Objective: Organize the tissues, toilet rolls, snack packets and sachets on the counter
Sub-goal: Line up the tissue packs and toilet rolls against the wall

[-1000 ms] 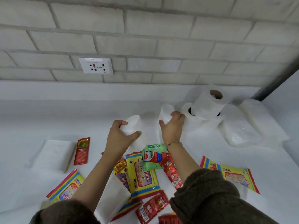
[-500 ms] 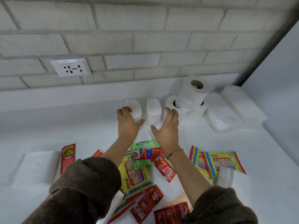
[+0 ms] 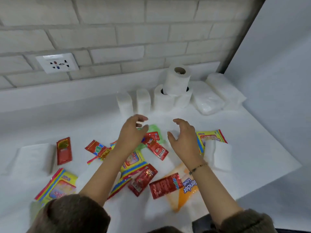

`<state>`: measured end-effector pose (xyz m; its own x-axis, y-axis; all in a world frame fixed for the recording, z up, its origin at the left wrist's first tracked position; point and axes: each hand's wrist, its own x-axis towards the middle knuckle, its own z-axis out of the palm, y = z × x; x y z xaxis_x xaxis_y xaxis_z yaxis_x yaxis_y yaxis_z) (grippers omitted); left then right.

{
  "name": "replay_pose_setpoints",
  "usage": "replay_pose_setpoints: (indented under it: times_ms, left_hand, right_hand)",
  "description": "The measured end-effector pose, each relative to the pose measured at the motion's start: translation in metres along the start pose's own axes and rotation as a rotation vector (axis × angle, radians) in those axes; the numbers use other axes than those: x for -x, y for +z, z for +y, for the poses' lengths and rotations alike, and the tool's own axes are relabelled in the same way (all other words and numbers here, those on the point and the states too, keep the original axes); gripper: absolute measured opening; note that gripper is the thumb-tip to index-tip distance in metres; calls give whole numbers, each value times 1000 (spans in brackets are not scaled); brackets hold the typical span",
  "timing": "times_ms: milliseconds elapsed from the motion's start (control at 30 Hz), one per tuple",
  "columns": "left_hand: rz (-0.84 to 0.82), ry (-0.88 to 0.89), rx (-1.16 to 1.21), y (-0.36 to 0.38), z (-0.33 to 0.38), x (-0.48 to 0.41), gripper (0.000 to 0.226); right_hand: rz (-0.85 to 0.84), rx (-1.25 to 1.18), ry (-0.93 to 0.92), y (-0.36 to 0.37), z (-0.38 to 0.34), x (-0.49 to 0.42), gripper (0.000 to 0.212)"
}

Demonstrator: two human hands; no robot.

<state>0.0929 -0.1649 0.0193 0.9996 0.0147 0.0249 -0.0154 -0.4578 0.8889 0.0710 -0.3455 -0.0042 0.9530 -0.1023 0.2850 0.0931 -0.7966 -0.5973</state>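
Two small white tissue packs [image 3: 124, 102] [image 3: 143, 100] stand upright at the back of the white counter [image 3: 252, 148], left of a stack of toilet rolls [image 3: 177, 81]. My left hand [image 3: 133, 133] and my right hand [image 3: 183, 137] hover empty, fingers apart, over the heap in front of them. Under them lie a green wipes pack [image 3: 155, 132], red sachets [image 3: 155, 147] [image 3: 64, 150] [image 3: 143, 179], yellow snack packets [image 3: 57, 185] [image 3: 210, 138], an orange pack [image 3: 186, 184] and flat white tissues [image 3: 218, 155] [image 3: 33, 157].
Two clear-wrapped white tissue bundles [image 3: 207, 100] [image 3: 225, 89] lie in the back right corner against a grey side wall. A wall socket [image 3: 58, 63] sits in the brick wall behind. The counter's right edge drops off near the flat tissue.
Both hands let go of the two small tissue packs, which now stand beside the toilet rolls, and drew back toward me over the packets. The view shifted right.
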Motion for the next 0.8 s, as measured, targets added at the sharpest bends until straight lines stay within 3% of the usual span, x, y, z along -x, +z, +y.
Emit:
replay_pose_setpoints:
  times_ms: [167,333,500,667,733,800]
  left_hand:
    - [-132,-11,60,38,25,64,18]
    - [-136,-29,72,76,41,97,24]
    - [-75,-48,43,101,52,123,19]
    - [2,-42,-32,102,58,140,24]
    - [25,-43,-44,96,59,144,22]
    - [50,-55,-47,85,59,148,20]
  right_hand:
    - [62,31,100,-50,47,14,45]
    - [6,29,318,-85,105,35,72]
    - [-55,-288,518,-93,131,53,63]
    - [-87,-576,667,-90,135,52,79]
    - [-63,-582,637,-90,129,52,76]
    - [-28,-511,494,-92,114,52,73]
